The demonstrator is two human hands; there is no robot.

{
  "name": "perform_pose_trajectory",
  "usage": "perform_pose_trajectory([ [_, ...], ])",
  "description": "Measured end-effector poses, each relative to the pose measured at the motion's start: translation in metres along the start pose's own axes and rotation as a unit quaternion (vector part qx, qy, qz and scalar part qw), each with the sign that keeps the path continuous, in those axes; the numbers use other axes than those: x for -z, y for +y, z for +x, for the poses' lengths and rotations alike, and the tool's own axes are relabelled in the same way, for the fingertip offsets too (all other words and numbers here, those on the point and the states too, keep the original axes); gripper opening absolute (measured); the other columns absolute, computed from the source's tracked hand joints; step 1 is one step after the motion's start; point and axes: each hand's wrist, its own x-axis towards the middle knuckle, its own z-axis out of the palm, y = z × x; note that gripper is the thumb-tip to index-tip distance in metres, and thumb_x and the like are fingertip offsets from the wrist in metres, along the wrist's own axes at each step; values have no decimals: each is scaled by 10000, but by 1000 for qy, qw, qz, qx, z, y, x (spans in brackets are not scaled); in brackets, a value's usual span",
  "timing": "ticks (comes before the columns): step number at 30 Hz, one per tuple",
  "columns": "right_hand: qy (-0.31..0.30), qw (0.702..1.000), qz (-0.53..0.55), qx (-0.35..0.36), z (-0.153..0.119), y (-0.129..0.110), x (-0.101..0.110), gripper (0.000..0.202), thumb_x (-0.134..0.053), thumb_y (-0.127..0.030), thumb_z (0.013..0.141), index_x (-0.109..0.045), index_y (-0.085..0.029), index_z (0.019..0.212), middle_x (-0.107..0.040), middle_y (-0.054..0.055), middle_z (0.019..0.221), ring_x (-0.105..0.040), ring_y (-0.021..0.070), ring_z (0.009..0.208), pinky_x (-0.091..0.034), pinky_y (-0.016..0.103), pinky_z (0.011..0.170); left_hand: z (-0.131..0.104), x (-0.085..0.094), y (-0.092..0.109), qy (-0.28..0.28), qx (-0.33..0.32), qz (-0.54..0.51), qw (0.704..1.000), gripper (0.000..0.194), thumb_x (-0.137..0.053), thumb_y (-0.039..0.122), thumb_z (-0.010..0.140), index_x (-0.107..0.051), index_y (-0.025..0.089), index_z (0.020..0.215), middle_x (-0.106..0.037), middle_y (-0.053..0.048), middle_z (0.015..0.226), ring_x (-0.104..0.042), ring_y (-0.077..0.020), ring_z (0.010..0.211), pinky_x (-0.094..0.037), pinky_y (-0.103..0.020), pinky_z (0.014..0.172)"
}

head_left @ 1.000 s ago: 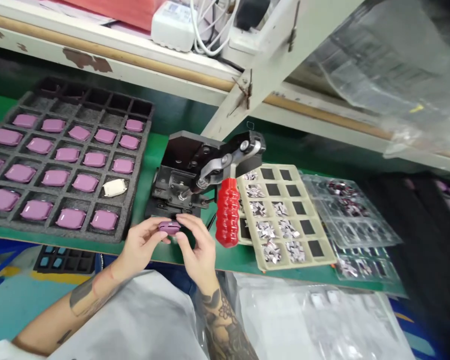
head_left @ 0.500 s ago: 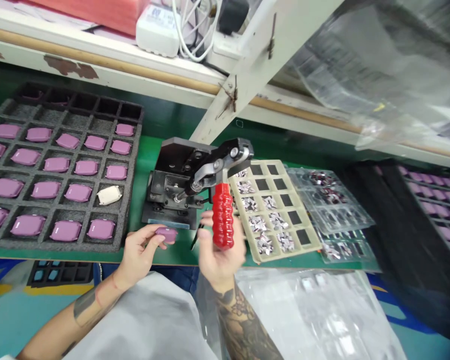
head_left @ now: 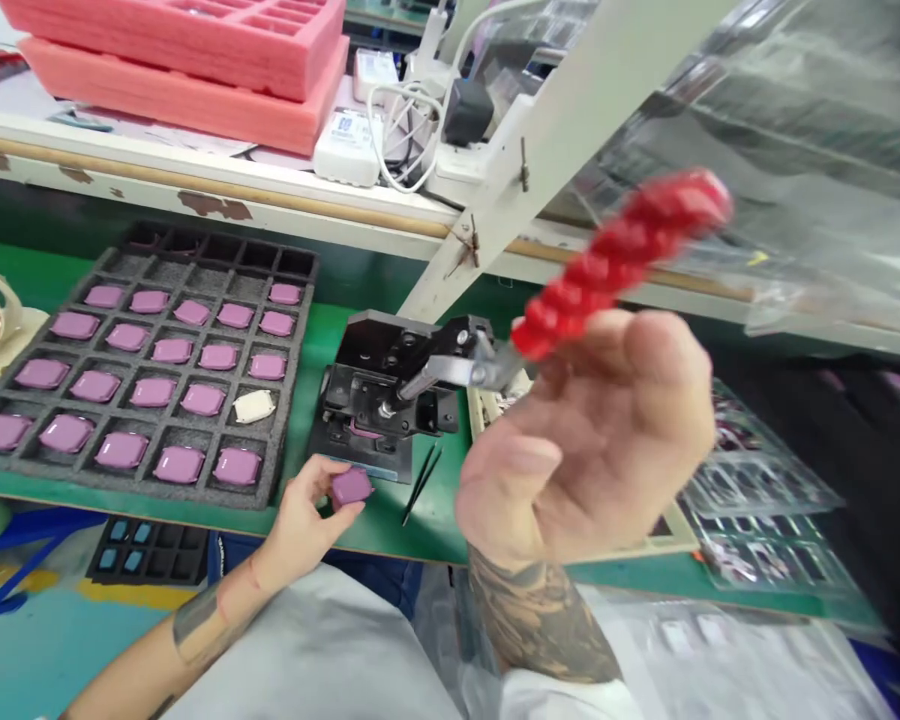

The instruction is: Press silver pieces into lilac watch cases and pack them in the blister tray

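Note:
My left hand (head_left: 311, 515) pinches a purple case (head_left: 352, 486), small and rounded, between thumb and fingers in front of the black toggle-clamp press (head_left: 379, 385). Another purple piece (head_left: 364, 430) shows partly inside that press. Up to the right reaches the clamp's red ribbed handle (head_left: 622, 260), blurred by motion. My right hand (head_left: 585, 450) is beside the handle's lower end, palm towards me and thumb spread away. Its fingertips are at or against the handle; whether they touch it is unclear.
Left of the press lies a grey foam tray (head_left: 270, 470) of purple cases and one cream one (head_left: 254, 406). Black tweezers (head_left: 421, 485) rest on the green bench. Clear trays (head_left: 765, 500) lie right; a white post (head_left: 495, 190) rises behind the press.
The red handle has swung from hanging down to pointing up and right, with my right hand rising alongside it. My left hand keeps the purple case, now turned flatter. The view has shifted.

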Motion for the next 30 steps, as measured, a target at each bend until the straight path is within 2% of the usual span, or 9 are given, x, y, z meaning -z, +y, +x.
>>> perform_pose_trajectory([
  [3,36,999,27,-4,-39,-4,10,423,-635,-344,1070,-701,-241,1475,-742,94,1167,-747,297,1072,-673,511,837,-6,11,14,-11,-18,22,1000,327,-897,241,887,-746,191,1173,-841,-82,1089,-814,-214,984,-648,-304,902],
  [5,-97,989,56,-92,-83,-4,20,343,-571,-197,1086,-737,-257,1380,-775,74,1044,-764,266,966,-674,479,807,-11,19,23,-41,-67,79,994,336,-886,234,910,-788,212,1230,-843,-90,1148,-815,-217,995,-661,-307,892],
  [9,-299,941,-46,-152,-149,6,20,435,-548,-123,1089,-663,-212,1499,-768,168,1315,-742,322,1228,-666,552,1044,-20,22,30,-69,-182,190,962,462,-875,178,915,-811,283,1360,-856,-82,1262,-839,-232,1021,-699,-326,906],
  [11,-383,905,-114,-145,-157,15,9,461,-516,-108,1087,-645,-139,1529,-734,229,1381,-706,357,1297,-631,579,1116,-25,16,28,-74,-220,203,951,513,-879,154,906,-802,291,1395,-863,-77,1269,-851,-251,1071,-708,-351,975],
  [14,-462,863,-142,-146,-152,29,-10,423,-493,-32,1041,-747,-109,1370,-777,235,1261,-743,360,1155,-641,548,1065,-31,4,24,-62,-266,210,939,570,-887,142,903,-778,293,1442,-866,-75,1265,-860,-254,1076,-715,-348,999],
  [17,-459,861,-144,-165,-146,34,-17,393,-477,-3,1023,-792,-121,1226,-799,209,1130,-756,342,1022,-656,511,974,-36,3,26,-52,-279,232,931,580,-848,135,951,-733,300,1495,-847,-78,1303,-845,-253,1127,-708,-357,1031],
  [21,-396,889,-103,-206,-149,19,-1,350,-474,-114,1120,-740,-161,1343,-781,171,1226,-747,301,1151,-654,456,1029,-32,11,30,-27,-270,313,910,511,-737,152,1057,-668,282,1546,-746,-131,1400,-773,-270,1262,-668,-419,1108],
  [25,-284,924,-43,-254,-151,-6,35,479,-514,-144,1133,-601,-249,1593,-687,147,1521,-667,280,1436,-582,493,1232,-3,7,28,16,-299,440,847,518,-633,140,1106,-594,238,1613,-698,-170,1346,-728,-292,1243,-658,-467,1080],
  [30,-239,930,-56,-273,-149,-20,75,551,-575,-135,1104,-593,-305,1628,-701,124,1530,-693,289,1424,-616,519,1207,44,-14,19,-2,-299,549,780,351,-549,94,1088,-765,166,1356,-733,-224,1304,-711,-381,1255,-642,-567,1067],
])
